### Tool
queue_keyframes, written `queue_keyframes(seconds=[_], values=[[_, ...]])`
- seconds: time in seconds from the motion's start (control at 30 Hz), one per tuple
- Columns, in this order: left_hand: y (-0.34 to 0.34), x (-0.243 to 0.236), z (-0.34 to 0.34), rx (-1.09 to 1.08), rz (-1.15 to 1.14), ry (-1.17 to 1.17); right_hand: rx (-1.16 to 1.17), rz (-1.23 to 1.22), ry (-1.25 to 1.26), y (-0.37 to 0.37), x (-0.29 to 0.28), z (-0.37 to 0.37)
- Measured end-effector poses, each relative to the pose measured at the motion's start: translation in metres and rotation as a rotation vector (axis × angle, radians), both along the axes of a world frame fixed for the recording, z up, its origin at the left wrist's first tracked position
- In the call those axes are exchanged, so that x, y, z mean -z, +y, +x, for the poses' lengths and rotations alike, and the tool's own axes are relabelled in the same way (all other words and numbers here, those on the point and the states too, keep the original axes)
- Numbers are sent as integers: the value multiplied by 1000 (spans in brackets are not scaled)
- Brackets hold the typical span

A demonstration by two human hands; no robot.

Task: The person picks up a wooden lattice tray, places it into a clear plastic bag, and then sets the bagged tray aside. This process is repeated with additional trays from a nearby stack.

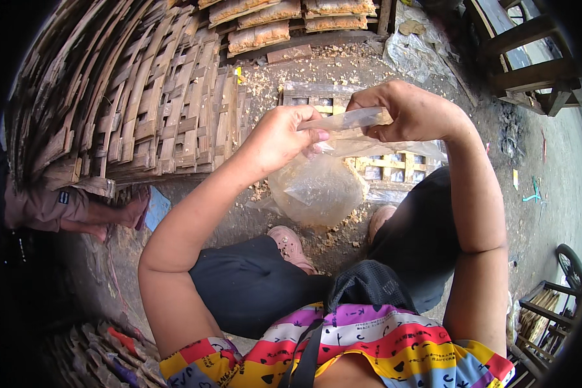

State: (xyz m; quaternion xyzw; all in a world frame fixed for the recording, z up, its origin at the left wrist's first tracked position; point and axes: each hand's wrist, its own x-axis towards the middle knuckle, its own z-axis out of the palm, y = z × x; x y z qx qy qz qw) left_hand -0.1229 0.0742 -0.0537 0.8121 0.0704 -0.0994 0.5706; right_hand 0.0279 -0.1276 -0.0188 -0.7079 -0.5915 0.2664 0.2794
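Up at chest height in front of me, a clear plastic bag (315, 187) hangs between my two hands, its top edge folded into a band. My left hand (290, 136) pinches the bag at the left end of that band. My right hand (404, 116) grips the other end with curled fingers. The bag's wide lower part is cloudy, with pale yellowish specks. Behind and below it, a slatted wooden grid panel (388, 169) lies on the ground, partly hidden by the plastic.
Tall stacks of woven slat trays (129, 103) fill the left. Filled orange trays (258, 39) are stacked at the top, a wooden frame (524, 45) at upper right, a metal rack (549, 304) at lower right. Another person's bare legs (103, 216) show at left. Crumbs (323, 55) litter the floor.
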Motion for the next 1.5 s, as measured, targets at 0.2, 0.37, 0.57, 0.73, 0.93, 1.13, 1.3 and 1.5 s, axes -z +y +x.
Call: queue_keyframes(seconds=[0.2, 0.37, 0.57, 0.73, 0.93, 1.13, 1.3, 1.5], values=[[-13, -3, -3, -81, 127, -409, 79, 72, 302, 0, -2, -8], [-15, -19, -2, -141, -86, -279, 85, 188, 365, 9, -4, -22], [-17, -26, -3, -177, 118, -401, 266, 68, 107, 15, -1, -32], [-4, -60, -14, -265, 165, -326, 121, -190, 13, -1, -17, -26], [-14, -85, -22, -167, 243, -366, 114, 176, 419, -3, -12, -30], [-11, -142, -14, 14, 497, -351, 204, -37, 69, 0, -24, -40], [13, -161, -19, -127, 386, -326, 137, -125, -59, -8, -29, -22], [6, -146, -25, -207, 312, -351, 193, 224, 249, 3, -25, -26]])
